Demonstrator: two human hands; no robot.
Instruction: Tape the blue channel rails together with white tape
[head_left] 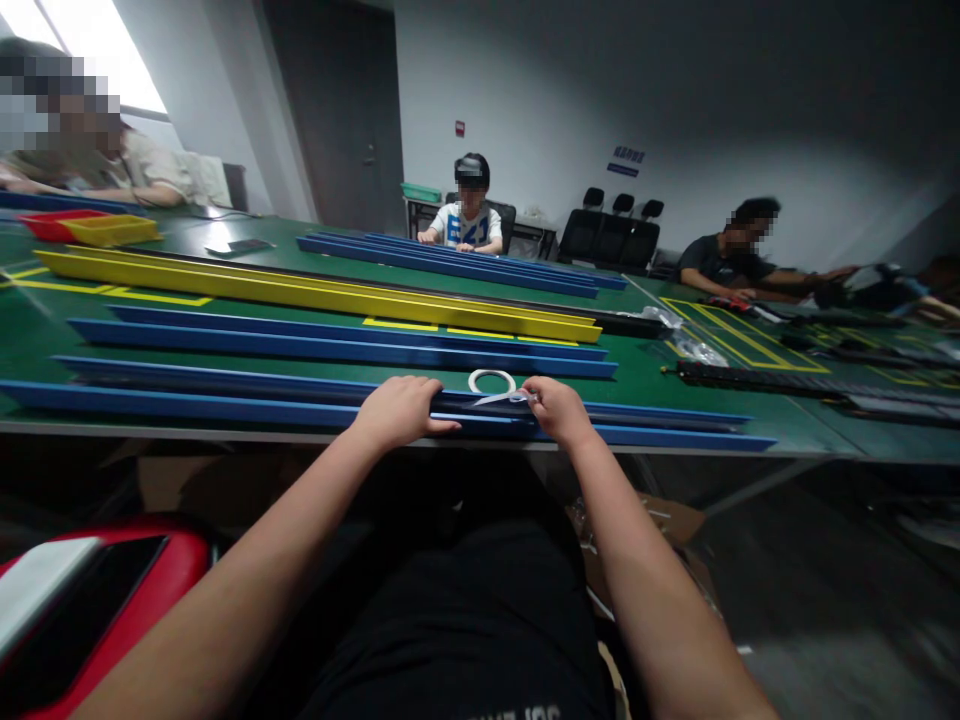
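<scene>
Above the green bench (643, 385), right fingers (534, 385) are pinching white tape (495, 399) extending leftward; left fingers (426, 386) are touching a blue channel (225, 408), grip unclear.

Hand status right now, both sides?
Left hand: on the near blue rail, thumb and fingers apart; whether it grips cannot be told.
Right hand: closed, pinching a strip of white tape.

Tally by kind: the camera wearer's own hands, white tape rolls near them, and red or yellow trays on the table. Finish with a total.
Hands: 2 (left hand, right hand)
White tape roll: 1
Trays: 2 (red tray, yellow tray)
Total: 5
</scene>
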